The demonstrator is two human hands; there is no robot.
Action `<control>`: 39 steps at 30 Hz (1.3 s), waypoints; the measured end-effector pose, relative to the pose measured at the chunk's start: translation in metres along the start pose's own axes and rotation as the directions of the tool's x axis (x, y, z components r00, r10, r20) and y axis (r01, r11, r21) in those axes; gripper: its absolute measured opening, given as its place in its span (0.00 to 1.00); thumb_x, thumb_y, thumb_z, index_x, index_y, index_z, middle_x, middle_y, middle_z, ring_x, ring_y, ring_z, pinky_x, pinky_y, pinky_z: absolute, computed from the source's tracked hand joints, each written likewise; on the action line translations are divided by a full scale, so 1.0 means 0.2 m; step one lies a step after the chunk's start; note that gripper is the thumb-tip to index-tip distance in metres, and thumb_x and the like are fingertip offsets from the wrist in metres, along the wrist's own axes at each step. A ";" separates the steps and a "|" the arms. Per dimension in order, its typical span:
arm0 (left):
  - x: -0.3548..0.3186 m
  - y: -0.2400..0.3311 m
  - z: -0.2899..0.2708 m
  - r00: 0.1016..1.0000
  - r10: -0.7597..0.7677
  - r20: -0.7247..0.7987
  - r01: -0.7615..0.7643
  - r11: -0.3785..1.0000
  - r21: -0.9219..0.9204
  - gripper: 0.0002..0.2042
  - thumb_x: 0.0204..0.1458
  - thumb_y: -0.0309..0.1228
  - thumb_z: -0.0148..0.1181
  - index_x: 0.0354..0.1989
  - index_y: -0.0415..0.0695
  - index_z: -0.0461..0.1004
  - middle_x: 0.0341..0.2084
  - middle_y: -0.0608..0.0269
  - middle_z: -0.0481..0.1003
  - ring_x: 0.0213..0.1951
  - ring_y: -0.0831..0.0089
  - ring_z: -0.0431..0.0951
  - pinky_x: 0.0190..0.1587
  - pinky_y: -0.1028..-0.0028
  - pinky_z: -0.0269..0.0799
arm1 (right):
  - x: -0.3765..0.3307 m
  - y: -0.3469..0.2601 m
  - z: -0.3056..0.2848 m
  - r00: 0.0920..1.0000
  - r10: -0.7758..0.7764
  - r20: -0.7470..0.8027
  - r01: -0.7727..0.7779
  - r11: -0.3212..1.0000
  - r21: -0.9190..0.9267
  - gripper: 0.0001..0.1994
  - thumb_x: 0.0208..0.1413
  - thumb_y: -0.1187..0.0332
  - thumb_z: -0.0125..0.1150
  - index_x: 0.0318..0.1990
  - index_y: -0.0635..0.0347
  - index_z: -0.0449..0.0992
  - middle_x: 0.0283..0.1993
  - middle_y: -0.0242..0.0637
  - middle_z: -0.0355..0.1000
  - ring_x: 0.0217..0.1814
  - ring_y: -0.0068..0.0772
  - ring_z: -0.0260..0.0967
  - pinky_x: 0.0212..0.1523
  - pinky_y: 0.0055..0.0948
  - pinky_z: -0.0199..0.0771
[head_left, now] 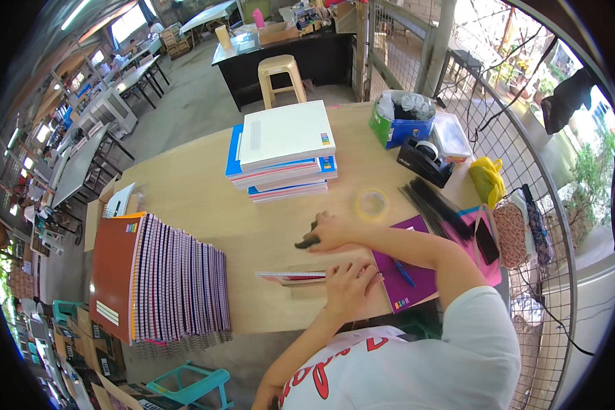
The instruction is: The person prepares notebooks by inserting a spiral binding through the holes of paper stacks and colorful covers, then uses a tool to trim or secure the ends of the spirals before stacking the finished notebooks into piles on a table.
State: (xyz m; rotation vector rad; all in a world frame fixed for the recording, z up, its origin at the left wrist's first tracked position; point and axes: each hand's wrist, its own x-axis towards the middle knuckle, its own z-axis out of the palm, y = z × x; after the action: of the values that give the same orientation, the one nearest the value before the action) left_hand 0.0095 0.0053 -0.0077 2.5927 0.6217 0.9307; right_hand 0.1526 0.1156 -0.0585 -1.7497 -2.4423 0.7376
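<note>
My left hand (350, 290) is closed over a thin notebook (290, 277) at the near side of the table, its edge facing up. Just beyond it, my right hand (329, 232) has its fingers curled round a small dark tool (307, 242), whose exact kind I cannot make out. A purple notebook (396, 287) lies under my right forearm with a blue pen (404, 273) on it. Black spiral binding coils (441, 208) lie beyond that forearm. A roll of clear tape (372, 203) rests beyond my right hand.
Many spiral notebooks (184, 280) stand in a row at left. White and blue books (287, 137) are stacked at the far middle. A tape dispenser (425, 160), a box with plastic bags (403, 119) and a yellow pouch (487, 181) line the right, beside a wire mesh fence (526, 205).
</note>
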 end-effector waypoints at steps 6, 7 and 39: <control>0.00 -0.02 -0.13 0.991 -0.090 -0.100 0.094 0.995 0.035 0.09 0.49 0.38 0.66 0.36 0.52 0.77 0.37 0.68 0.74 0.39 0.65 0.74 0.47 0.60 0.61 | -0.72 0.15 -0.34 0.970 -0.034 -0.242 0.174 0.791 0.587 0.28 0.56 0.50 0.61 0.58 0.61 0.77 0.54 0.55 0.71 0.62 0.51 0.65 0.63 0.43 0.63; -0.01 -0.04 -0.13 0.992 -0.085 -0.094 0.089 0.995 0.037 0.09 0.49 0.38 0.66 0.36 0.52 0.77 0.37 0.68 0.74 0.39 0.65 0.74 0.47 0.60 0.61 | -0.79 0.16 -0.31 0.969 -0.030 -0.246 0.174 0.788 0.590 0.28 0.56 0.50 0.61 0.58 0.61 0.77 0.54 0.55 0.71 0.62 0.51 0.65 0.63 0.43 0.63; -0.01 -0.17 -0.06 0.985 -0.012 -0.174 0.009 1.000 -0.018 0.35 0.39 0.30 0.77 0.58 0.45 0.64 0.57 0.50 0.67 0.43 0.62 0.72 0.52 0.57 0.62 | -0.73 0.09 -0.25 0.991 -0.136 0.000 0.122 0.887 0.445 0.24 0.56 0.53 0.64 0.55 0.57 0.80 0.52 0.48 0.73 0.54 0.46 0.69 0.56 0.38 0.67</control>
State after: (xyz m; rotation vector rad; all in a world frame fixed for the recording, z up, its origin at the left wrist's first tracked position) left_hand -0.0107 0.0346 -0.0143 2.5083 0.6678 1.1631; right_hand 0.2360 0.0061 0.0117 -1.3966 -2.1479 1.1987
